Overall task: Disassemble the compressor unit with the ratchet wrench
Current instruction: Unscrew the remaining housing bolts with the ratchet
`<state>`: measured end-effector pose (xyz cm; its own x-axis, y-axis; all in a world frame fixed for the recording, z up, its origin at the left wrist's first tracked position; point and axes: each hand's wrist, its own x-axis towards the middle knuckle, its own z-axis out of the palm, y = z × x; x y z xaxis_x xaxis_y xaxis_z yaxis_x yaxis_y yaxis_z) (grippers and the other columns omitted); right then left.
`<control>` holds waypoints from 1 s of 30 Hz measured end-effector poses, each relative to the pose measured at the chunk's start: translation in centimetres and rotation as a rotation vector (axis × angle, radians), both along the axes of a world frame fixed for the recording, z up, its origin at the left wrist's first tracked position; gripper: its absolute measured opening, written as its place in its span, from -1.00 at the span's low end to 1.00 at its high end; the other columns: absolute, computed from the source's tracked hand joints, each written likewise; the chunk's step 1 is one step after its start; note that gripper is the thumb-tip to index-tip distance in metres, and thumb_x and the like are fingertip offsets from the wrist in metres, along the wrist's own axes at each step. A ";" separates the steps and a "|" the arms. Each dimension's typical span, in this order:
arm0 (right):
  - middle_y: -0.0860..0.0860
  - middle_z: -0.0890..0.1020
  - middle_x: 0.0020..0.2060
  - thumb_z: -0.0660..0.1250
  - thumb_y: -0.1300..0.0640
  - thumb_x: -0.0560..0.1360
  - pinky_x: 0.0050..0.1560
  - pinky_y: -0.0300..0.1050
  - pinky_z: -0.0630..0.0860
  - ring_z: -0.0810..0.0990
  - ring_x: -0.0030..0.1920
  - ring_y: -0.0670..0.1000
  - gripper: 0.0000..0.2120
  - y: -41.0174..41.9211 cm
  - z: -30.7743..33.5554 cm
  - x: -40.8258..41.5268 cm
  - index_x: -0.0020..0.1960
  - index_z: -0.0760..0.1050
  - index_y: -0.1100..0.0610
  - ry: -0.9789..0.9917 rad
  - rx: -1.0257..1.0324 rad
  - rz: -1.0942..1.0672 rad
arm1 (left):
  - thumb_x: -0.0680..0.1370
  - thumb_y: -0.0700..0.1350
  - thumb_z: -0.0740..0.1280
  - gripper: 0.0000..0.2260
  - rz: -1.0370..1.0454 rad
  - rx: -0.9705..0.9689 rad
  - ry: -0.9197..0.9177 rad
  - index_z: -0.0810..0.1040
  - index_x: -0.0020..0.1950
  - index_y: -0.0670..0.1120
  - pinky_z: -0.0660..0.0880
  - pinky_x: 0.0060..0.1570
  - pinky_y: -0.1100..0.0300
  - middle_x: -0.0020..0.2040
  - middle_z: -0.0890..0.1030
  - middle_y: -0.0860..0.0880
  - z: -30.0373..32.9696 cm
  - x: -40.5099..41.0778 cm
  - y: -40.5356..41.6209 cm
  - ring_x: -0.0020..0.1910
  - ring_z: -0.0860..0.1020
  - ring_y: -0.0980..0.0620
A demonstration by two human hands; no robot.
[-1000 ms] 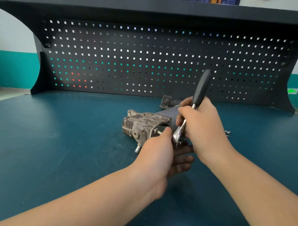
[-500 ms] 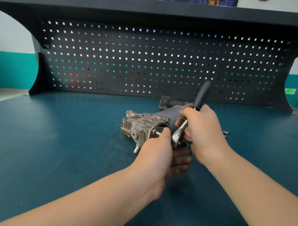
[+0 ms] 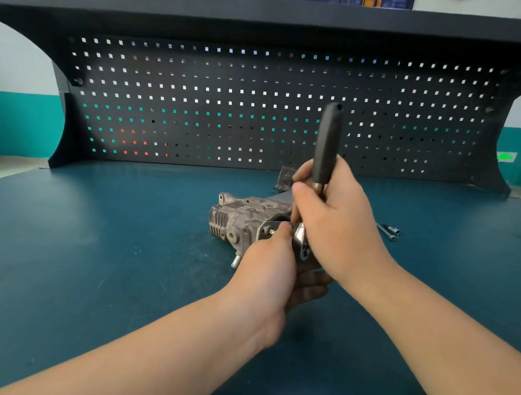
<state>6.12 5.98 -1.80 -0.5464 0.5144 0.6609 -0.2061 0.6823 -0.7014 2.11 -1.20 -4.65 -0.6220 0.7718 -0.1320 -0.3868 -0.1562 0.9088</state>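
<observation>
A: Head view first: where is the compressor (image 3: 246,220)?

B: It lies on its side near the middle of the blue bench (image 3: 101,250), in front of the black pegboard (image 3: 227,106), ribbed end to the left. Its near end is mostly hidden behind the hands.

A: And the hands?

B: The right hand (image 3: 338,227) is wrapped tight around the ratchet wrench (image 3: 325,158), low on the black handle where it meets the metal shank. The handle stands nearly upright and the shiny head sits down at the compressor's near end. The left hand (image 3: 268,272) is closed on that end, thumb pressed by a small stud on the end plate, fingers curled underneath. Whether it grips the plate or just steadies the wrench head, I cannot tell.

A: So which step is this?

B: I judge it to be loosening a bolt on the end plate. Two long bolts (image 3: 389,231) lie loose on the bench to the right, well apart from the compressor, so part of the work looks done.

A: What does the next move call for?

B: Probably another swing of the handle with the socket kept square on the bolt, while the left hand stops the body rolling. The socket itself is hidden.

A: Any containers?

B: None that I can see; the loose bolts sit bare on the bench, with no tray.
</observation>
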 end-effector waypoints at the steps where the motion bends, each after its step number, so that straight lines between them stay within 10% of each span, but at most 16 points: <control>1: 0.03 0.51 -0.41 0.19 0.28 0.50 -0.42 -0.24 0.46 0.48 -0.44 -0.09 -0.86 0.3 0.1 -0.2 -0.12 0.38 0.06 0.001 -0.103 -0.022 | 0.64 0.03 0.11 -0.66 0.011 -0.011 -0.009 0.52 -0.20 -0.11 0.51 -0.51 0.28 -0.49 0.59 -0.02 0.0 0.0 0.1 -0.56 0.54 0.06; 10: 0.11 0.44 -0.47 0.17 0.31 0.49 -0.67 -0.36 0.09 0.17 -0.72 -0.12 -0.81 2.3 -0.6 -1.2 -0.31 0.33 0.23 -0.010 -0.937 0.025 | 0.64 0.08 0.07 -0.56 0.032 -0.065 0.009 0.59 -0.16 -0.16 0.49 -0.52 0.30 -0.40 0.65 -0.13 -0.3 -0.1 0.4 -0.59 0.52 0.07; 21: -0.07 0.53 -0.38 0.21 0.15 0.50 -0.21 -0.06 0.44 0.51 -0.34 -0.03 -0.88 -1.0 -0.3 0.6 0.01 0.43 0.16 -0.028 0.430 0.047 | 0.61 -0.04 0.15 -0.71 -0.061 0.014 0.058 0.63 -0.11 -0.06 0.64 -0.25 0.08 -0.24 0.70 -0.06 -0.3 -0.3 -0.3 -0.32 0.66 0.02; 25: -0.13 0.50 -0.41 0.21 0.17 0.53 -0.21 -0.12 0.44 0.48 -0.36 -0.09 -0.93 -0.7 -0.2 0.5 0.00 0.41 0.13 -0.032 0.369 0.066 | 0.62 -0.03 0.13 -0.71 -0.076 0.008 0.089 0.63 -0.05 -0.06 0.63 -0.14 0.03 -0.19 0.70 -0.08 -0.3 -0.2 -0.3 -0.27 0.65 0.00; 30: -0.08 0.48 -0.43 0.20 0.27 0.52 -0.40 -0.34 0.41 0.44 -0.46 -0.15 -0.88 0.1 0.1 -0.2 -0.12 0.38 0.06 0.017 -0.073 0.010 | 0.64 0.06 0.09 -0.63 -0.009 -0.030 0.020 0.55 -0.14 -0.11 0.51 -0.50 0.27 -0.44 0.62 -0.05 -0.1 -0.2 0.1 -0.52 0.57 0.04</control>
<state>5.95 6.09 -1.70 -0.5409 0.5558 0.6313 -0.2255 0.6273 -0.7454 1.87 -1.07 -4.78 -0.6175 0.7736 -0.1425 -0.3699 -0.1256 0.9205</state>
